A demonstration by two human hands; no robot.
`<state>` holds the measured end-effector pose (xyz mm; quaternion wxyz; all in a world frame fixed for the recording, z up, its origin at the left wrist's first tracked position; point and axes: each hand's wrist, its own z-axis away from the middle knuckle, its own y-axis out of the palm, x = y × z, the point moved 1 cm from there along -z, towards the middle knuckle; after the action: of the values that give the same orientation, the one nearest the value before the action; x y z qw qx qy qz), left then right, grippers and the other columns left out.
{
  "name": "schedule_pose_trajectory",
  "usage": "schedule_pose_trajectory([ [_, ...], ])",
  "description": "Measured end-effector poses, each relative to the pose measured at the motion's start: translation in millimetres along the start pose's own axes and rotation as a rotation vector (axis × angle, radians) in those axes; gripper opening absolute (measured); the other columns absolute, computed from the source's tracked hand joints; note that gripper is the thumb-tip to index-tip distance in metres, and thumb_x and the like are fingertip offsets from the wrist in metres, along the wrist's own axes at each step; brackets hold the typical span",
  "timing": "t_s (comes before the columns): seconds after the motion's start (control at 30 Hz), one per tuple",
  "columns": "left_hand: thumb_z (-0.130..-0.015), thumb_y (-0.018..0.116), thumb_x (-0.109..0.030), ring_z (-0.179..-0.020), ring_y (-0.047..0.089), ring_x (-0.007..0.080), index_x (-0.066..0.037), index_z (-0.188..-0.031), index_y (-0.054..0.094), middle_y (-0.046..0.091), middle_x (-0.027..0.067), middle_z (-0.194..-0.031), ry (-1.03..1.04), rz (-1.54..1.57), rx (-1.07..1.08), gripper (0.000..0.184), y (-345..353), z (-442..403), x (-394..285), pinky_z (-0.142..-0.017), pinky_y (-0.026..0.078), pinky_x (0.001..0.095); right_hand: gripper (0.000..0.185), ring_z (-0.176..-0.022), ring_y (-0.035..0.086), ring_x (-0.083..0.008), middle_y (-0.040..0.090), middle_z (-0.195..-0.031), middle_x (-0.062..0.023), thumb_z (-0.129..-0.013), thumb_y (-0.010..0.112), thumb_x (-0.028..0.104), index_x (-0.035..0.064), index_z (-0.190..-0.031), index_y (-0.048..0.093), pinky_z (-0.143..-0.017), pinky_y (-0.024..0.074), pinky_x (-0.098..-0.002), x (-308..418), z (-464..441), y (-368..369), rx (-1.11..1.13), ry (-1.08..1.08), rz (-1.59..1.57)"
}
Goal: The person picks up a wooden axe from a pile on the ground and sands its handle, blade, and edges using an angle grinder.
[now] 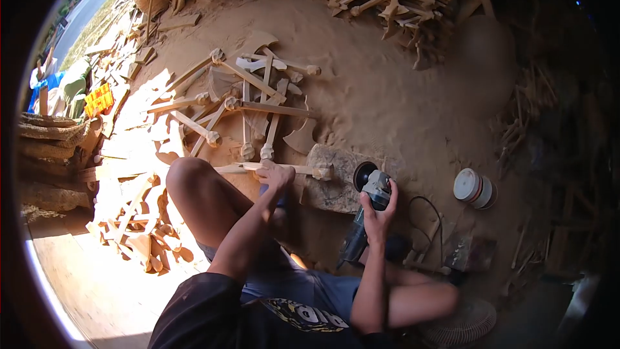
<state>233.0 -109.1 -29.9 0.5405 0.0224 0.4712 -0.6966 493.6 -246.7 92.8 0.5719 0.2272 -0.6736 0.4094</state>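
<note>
Our left hand [278, 176] is gripping the long pale piece [300, 169], its knobbed end lying rightward on the block [342, 194]; our right hand [380, 210] is clasping the grinder [369, 199], near-right of that end.

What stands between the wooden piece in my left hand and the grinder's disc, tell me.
Nothing visible. The left hand holds the wooden piece with its thick end over the block; the right hand holds the grinder, its disc beyond that end. Only an open gap shows between them.
</note>
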Motion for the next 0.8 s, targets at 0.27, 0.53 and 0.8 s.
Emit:
schedule_pose_trajectory([
  [0.27, -0.097, 0.053, -0.021, -0.068, 0.058, 0.0194, -0.008, -0.093, 0.052, 0.055, 0.0032, -0.079, -0.395, 1.878, 0.106, 0.013, 57, -79, 25, -0.075, 0.058, 0.0385, 0.081, -0.129, 0.060, -0.0297, 0.059, -0.143, -0.0186, -0.083, 0.087, 0.024, 0.0041, -0.151, 0.048, -0.110, 0.0477, -0.0424, 13, 6, -6, -0.023, -0.064, -0.009],
  [0.53, -0.103, 0.068, -0.028, -0.051, 0.050, 0.0117, -0.011, -0.091, 0.056, 0.053, -0.0013, -0.070, 0.126, 1.563, 0.033, 0.023, 40, -52, -11, -0.046, 0.046, 0.0290, 0.080, -0.122, 0.060, -0.0228, 0.057, -0.141, -0.0151, -0.086, 0.085, 0.018, 0.0032, -0.154, 0.044, -0.105, 0.0502, -0.0371, 16, 12, -16, -0.024, -0.014, -0.146],
  [0.8, -0.104, 0.067, -0.027, -0.044, 0.052, 0.0114, -0.010, -0.081, 0.055, 0.050, -0.0016, -0.057, 0.341, 1.159, 0.043, 0.030, 9, 32, -95, -0.044, 0.044, 0.0299, 0.080, -0.127, 0.059, -0.0262, 0.060, -0.139, -0.0172, -0.082, 0.086, 0.020, 0.0029, -0.150, 0.048, -0.110, 0.0464, -0.0393, 17, 19, 3, 0.112, 0.015, 0.058],
])
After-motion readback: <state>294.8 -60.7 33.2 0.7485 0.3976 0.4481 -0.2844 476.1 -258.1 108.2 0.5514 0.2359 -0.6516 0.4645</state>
